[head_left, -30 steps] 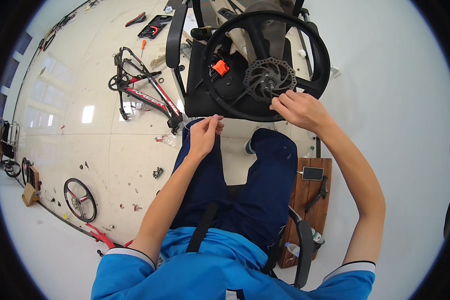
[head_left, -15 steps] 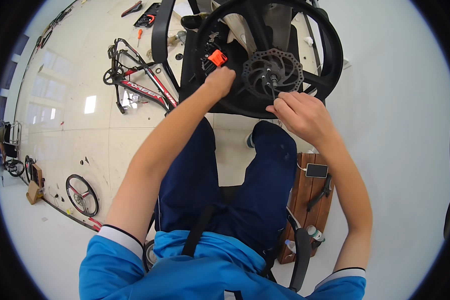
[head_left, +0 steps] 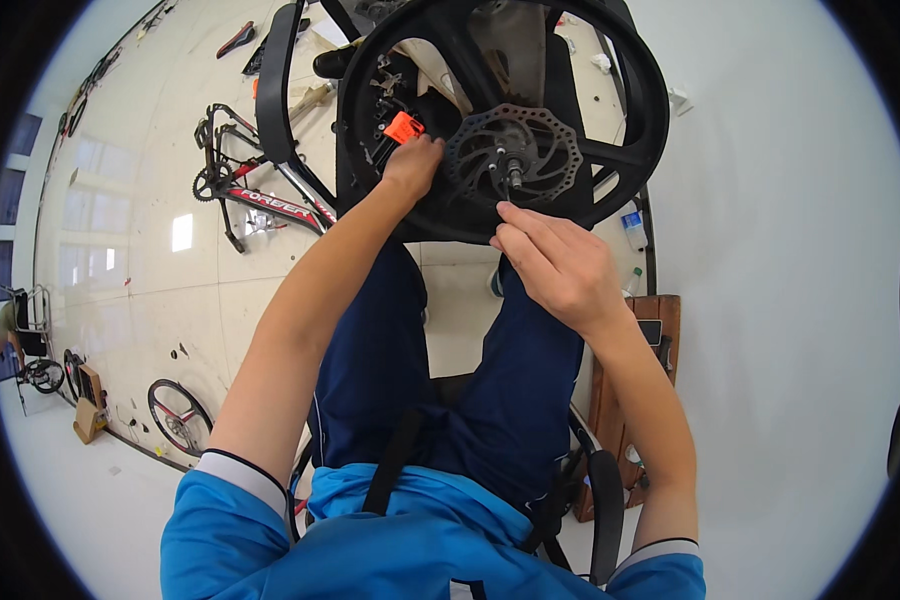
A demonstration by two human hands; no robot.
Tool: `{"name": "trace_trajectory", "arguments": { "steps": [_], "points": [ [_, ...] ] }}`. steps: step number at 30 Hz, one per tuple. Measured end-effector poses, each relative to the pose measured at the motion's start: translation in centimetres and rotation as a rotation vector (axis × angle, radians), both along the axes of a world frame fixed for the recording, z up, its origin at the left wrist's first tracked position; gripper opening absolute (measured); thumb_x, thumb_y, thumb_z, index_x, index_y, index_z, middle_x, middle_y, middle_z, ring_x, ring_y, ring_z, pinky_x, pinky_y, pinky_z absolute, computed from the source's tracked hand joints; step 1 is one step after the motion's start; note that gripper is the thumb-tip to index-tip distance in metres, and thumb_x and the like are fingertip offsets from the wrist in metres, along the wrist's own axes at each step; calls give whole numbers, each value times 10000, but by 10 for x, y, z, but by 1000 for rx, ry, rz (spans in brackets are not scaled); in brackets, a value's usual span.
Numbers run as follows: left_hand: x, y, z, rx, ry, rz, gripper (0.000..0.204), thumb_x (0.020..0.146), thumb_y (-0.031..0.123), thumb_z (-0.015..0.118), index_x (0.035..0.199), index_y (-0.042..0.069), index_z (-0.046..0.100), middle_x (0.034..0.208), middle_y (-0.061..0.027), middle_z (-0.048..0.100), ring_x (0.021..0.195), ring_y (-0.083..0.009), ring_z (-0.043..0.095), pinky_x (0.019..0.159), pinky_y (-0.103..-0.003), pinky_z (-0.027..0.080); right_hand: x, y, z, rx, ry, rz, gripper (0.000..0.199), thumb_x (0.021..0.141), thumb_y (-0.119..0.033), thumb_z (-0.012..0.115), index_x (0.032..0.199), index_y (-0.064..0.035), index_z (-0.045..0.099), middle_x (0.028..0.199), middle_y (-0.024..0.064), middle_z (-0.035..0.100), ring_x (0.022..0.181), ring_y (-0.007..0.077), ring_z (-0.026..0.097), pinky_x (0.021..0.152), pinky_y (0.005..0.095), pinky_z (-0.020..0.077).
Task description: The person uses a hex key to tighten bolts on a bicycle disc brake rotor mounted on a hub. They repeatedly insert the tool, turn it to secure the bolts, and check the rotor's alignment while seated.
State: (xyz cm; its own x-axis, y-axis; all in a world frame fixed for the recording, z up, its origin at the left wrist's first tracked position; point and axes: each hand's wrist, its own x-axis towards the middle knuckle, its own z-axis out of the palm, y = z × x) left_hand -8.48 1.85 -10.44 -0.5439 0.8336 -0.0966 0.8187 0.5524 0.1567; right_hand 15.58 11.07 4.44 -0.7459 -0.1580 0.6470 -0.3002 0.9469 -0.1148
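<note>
A black spoked bicycle wheel (head_left: pixel 653 110) lies flat before me, with a silver brake disc (head_left: pixel 567 160) around its hub axle. My left hand (head_left: pixel 415 165) is closed at the wheel's left side, apparently gripping it; its fingertips are partly hidden. Just beyond that hand is an orange object (head_left: pixel 404 127) among small dark parts. My right hand (head_left: pixel 560 265) pinches a thin metal rod, probably a hex key (head_left: pixel 503 195), at the near side of the hub. The rod's tip is too small to make out against the disc.
Under the wheel stands a black chair with an armrest (head_left: pixel 275 90). A red and black bike frame (head_left: pixel 270 202) lies on the tiled floor at left, with another wheel (head_left: pixel 178 415) nearer. A wooden bench (head_left: pixel 610 430) holding a phone (head_left: pixel 650 331) stands right.
The view has shifted, so the wheel and disc appear farther left. My right hand has moved left around the hub with the thin rod. My left hand keeps its place beside the orange object.
</note>
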Motion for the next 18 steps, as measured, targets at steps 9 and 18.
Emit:
{"name": "trace_trajectory", "arguments": {
  "steps": [9, 18],
  "points": [
    [13, -5, 11, -60, -118, -14, 170, 801, -13, 593, 944, 30, 675, 1007, -181, 659, 1030, -347, 651, 830, -414, 559, 2, -10, 0, -63, -5, -17, 205, 774, -36, 667, 974, 0, 644, 1050, 145, 689, 870, 244, 696, 748, 317, 574],
    [10, -33, 14, 308, -153, -26, 160, 736, -12, 595, 882, -10, 662, 970, -206, 662, 865, -386, 656, 796, -412, 553, -3, -31, -3, -145, 88, -91, 270, 786, 28, 721, 1044, 15, 641, 1003, 124, 712, 815, 251, 701, 698, 303, 568]
  ]
}}
